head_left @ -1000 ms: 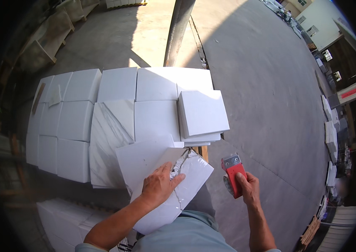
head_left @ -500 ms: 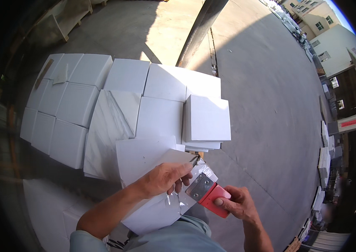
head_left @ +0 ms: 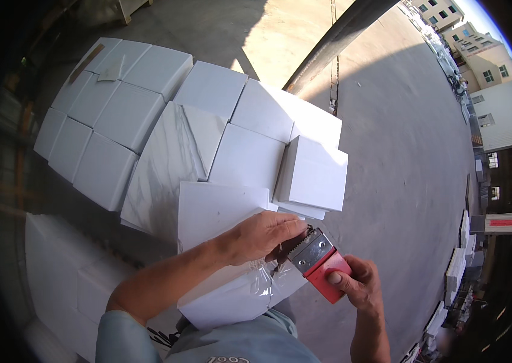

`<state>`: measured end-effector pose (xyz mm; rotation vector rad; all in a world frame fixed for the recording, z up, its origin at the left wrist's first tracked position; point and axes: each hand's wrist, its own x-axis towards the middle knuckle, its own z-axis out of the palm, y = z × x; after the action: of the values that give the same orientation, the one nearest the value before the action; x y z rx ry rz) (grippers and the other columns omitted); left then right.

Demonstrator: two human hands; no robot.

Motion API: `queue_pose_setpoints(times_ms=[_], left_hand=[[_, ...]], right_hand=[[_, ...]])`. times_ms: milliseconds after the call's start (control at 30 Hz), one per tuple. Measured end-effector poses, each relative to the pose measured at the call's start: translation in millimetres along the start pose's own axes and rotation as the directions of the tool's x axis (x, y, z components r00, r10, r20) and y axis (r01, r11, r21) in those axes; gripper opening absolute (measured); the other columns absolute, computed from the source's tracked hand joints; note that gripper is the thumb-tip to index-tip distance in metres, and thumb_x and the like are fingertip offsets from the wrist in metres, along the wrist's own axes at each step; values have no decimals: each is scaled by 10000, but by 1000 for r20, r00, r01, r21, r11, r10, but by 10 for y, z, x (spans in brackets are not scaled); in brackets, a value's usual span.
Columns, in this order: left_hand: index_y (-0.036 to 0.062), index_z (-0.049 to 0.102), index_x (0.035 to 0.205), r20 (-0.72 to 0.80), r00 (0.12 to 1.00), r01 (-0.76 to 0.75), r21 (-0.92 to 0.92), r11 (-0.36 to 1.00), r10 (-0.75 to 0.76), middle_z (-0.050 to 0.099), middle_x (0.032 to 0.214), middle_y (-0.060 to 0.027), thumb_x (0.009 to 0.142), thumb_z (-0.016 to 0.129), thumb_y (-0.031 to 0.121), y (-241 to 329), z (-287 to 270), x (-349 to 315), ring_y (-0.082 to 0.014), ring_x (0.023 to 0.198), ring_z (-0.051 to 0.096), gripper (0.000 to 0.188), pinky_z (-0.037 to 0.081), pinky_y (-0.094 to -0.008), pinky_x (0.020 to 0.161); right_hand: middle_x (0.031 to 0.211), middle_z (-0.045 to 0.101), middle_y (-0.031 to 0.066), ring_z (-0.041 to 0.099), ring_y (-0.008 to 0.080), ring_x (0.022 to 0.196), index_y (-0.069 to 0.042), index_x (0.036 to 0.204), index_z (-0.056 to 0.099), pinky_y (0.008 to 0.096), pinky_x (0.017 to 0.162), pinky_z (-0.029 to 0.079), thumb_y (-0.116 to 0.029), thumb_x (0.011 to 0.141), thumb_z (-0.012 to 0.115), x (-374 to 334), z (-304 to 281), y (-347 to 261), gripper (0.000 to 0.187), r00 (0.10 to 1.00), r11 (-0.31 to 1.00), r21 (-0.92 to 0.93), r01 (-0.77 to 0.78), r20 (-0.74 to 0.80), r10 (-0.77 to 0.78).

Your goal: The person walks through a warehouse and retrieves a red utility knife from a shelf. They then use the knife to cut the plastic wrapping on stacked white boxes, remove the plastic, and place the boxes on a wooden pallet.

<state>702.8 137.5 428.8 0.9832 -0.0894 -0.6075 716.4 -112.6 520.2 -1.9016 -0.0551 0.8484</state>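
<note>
My right hand (head_left: 359, 281) grips a red tape cutter (head_left: 331, 276), its thumb on the body. The cutter's metal plate ends in a toothed edge pointing up and left. My left hand (head_left: 268, 235) is closed beside those teeth, thumb and fingers together. What it pinches is hidden. Below the left hand lies an opened white carton (head_left: 226, 302) close to my body, with shiny clear tape (head_left: 262, 279) wrinkled across it. A raised white carton flap or panel (head_left: 220, 202) stands behind my left forearm.
Beyond my hands, several white boxes (head_left: 130, 115) stand in rows. A marble-patterned slab (head_left: 168, 160) lies among them, and a single box (head_left: 314, 172) sits higher at the right. A dark post (head_left: 334, 45) rises behind. More white boxes (head_left: 62, 284) are at lower left.
The tape cutter has moved up and right, its toothed edge now against my left fingers. My left hand has moved up and right too. The whole view has shifted and tilted.
</note>
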Motion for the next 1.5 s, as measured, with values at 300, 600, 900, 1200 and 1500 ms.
queue_pose_setpoints(times_ms=[300,600,900,1200,1500], left_hand=[[30,614,866,-225,967,-88,158,984,123,533,668,8,1007,543,252,-343,-80,42,-63,565,478,273,378,-214,486],[25,562,727,-446,890,141,79,987,-91,484,620,9,971,582,257,-469,-638,-214,-65,532,417,337,346,-241,462],[29,558,720,-436,900,154,251,956,-31,495,630,7,972,564,252,-908,-608,-142,-63,546,433,337,359,-246,480],[39,616,1033,-404,907,242,728,642,116,641,984,-176,946,546,340,-1188,-351,-95,-337,928,643,321,493,-435,840],[-60,516,1253,-310,899,152,883,443,309,553,1276,-260,952,560,362,-1000,-218,-64,-406,1104,598,520,482,-454,946]], right_hand=[[735,643,41,585,92,657,32,910,672,261,550,469,-427,853,756,1,104,-12,470,987,985,-74,-159,5,159],[726,659,57,591,105,666,45,969,693,272,582,480,-406,851,764,-535,-24,73,471,910,891,-188,-413,-59,410],[704,645,45,564,88,659,47,930,689,266,573,459,-383,845,776,-594,-30,121,447,916,893,-205,-400,-57,398],[691,634,48,550,98,643,57,918,681,279,563,450,-379,848,771,-626,-27,233,451,919,897,-203,-393,-60,389],[672,641,103,579,143,598,34,981,680,304,557,466,-467,864,720,-643,-49,360,515,940,879,-345,-330,-36,339]])
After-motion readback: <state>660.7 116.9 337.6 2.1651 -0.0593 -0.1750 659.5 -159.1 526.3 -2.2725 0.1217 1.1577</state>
